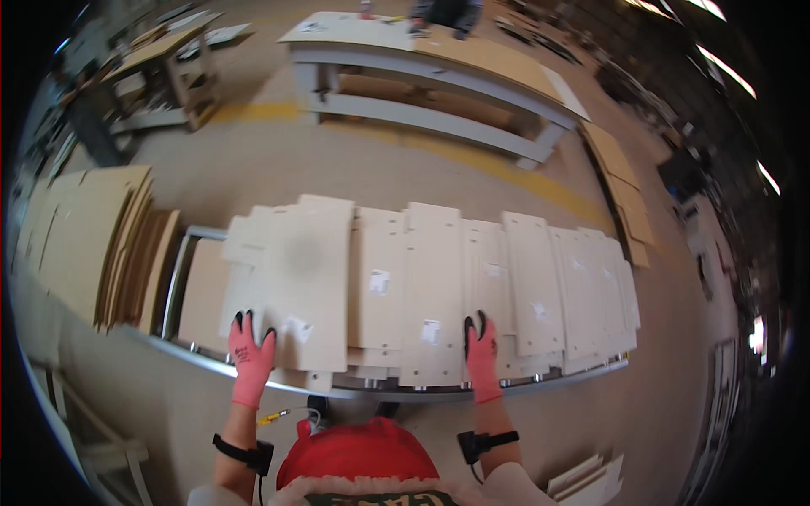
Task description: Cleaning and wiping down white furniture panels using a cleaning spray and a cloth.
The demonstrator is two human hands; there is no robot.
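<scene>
In a pink glove with black fingertips, my left hand (251, 354) is over the near left edge of a wide white panel (308, 253), fingers spread. My right hand (482, 358), gloved alike, is at the near end of a narrower white panel (432, 287), thumb and fingers apart. Whether either palm presses on the boards cannot be made out. Several more white panels, such as a tilted one (533, 278) on the right, lie overlapping in a row. Some bear small paper labels and holes. Beneath them runs a metal-framed roller conveyor (211, 361).
Brown cardboard sheets (80, 244) stand stacked at the left. Across the floor is a white workbench (354, 55) with a person (447, 13) behind it. Another person (89, 118) stands by a wooden bench (156, 55). White board pieces (586, 481) lie at the lower right.
</scene>
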